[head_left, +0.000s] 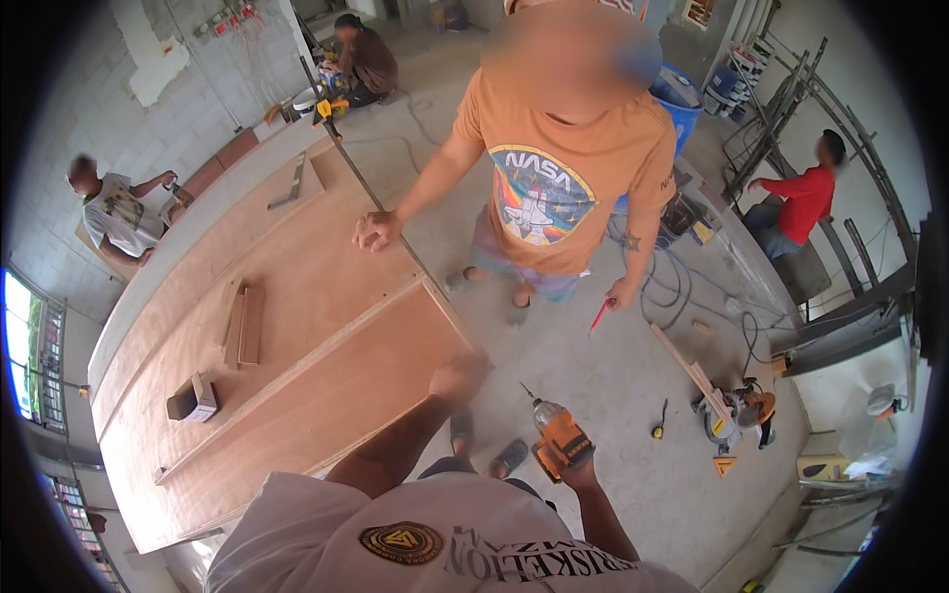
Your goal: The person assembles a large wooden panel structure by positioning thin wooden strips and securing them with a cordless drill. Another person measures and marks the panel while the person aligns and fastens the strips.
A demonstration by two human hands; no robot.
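My right hand (pixel 576 465) is wrapped round the grip of an orange cordless drill (pixel 561 432). A thin bit (pixel 527 389) sticks out of its front, pointing away from me over the floor. My left hand (pixel 460 378) is at the near right corner of a large plywood panel (pixel 306 395), beside its raised wooden edge strip (pixel 346 336). That hand is smeared, so its fingers cannot be made out. On the panel lie short wood strips (pixel 242 326) and a small open cardboard box (pixel 193 397).
A person in an orange shirt (pixel 583 198) stands across from me, one hand on the panel, the other holding a red pencil-like stick (pixel 599 316). A metal square (pixel 288 182) lies on the panel. Right, a miter saw (pixel 730 410), tape measure (pixel 659 427) and cables (pixel 672 287) occupy the floor.
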